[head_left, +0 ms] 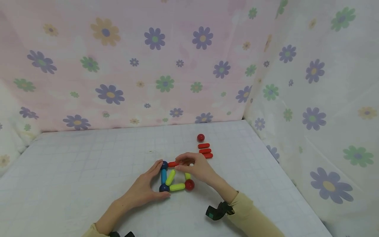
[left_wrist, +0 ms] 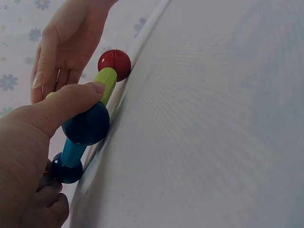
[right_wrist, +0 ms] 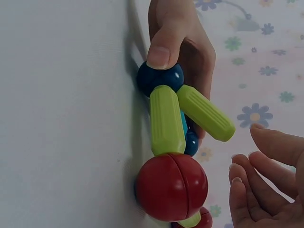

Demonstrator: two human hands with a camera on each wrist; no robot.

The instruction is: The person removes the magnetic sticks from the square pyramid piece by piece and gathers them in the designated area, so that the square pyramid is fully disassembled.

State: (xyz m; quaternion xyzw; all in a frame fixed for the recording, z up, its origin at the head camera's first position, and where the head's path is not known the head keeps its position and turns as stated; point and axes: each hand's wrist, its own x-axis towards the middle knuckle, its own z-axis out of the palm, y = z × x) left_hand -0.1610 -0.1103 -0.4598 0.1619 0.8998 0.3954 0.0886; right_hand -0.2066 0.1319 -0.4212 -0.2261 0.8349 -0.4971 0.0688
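Observation:
A square frame of magnetic sticks and balls lies on the table. My left hand (head_left: 144,188) holds its left side, thumb on the near blue ball (right_wrist: 160,78) and fingers at the far blue ball (head_left: 164,165); a blue stick (head_left: 164,176) joins them. A yellow stick (head_left: 177,187) links the near blue ball to a red ball (head_left: 189,184). Another yellow stick (right_wrist: 206,114) slants up from the near blue ball, its upper end free. My right hand (head_left: 197,168) hovers over the far right corner, thumb and fingers apart with nothing between them, partly hiding a red stick (head_left: 172,164).
Beyond my right hand, several red sticks (head_left: 204,150) lie in a row, with a loose red ball (head_left: 200,137) behind them. Flower-printed cloth (head_left: 130,75) hangs behind the white table (head_left: 74,171) and along its right side.

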